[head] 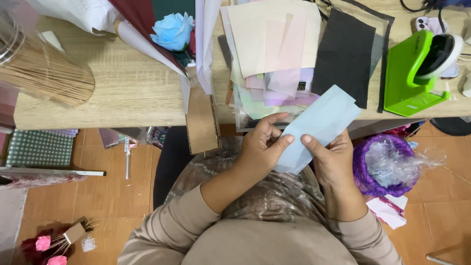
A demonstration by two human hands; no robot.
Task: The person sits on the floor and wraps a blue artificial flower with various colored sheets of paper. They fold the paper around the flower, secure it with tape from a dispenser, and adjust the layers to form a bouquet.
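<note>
While both forearms in beige sleeves are reaching forward over the lap, the left hand [262, 147] is pinching the lower left edge of a pale blue paper strip [316, 128], thumb on top and fingers curled behind it, and the right hand [333, 157] is gripping the strip's lower right edge, its thumb pressing on the face of the paper. That strip is slanting up and to the right, held in the air just in front of the wooden table [122, 93] edge and overlapping it. Just beyond it, a stack of pastel paper sheets [274, 54] is lying on the table, with a black sheet [346, 56] beside it and a green punching tool [417, 73] further right. A blue paper rose [172, 30] is sitting toward the back, and a bundle of thin wooden sticks [46, 73] is lying at far left.
</note>
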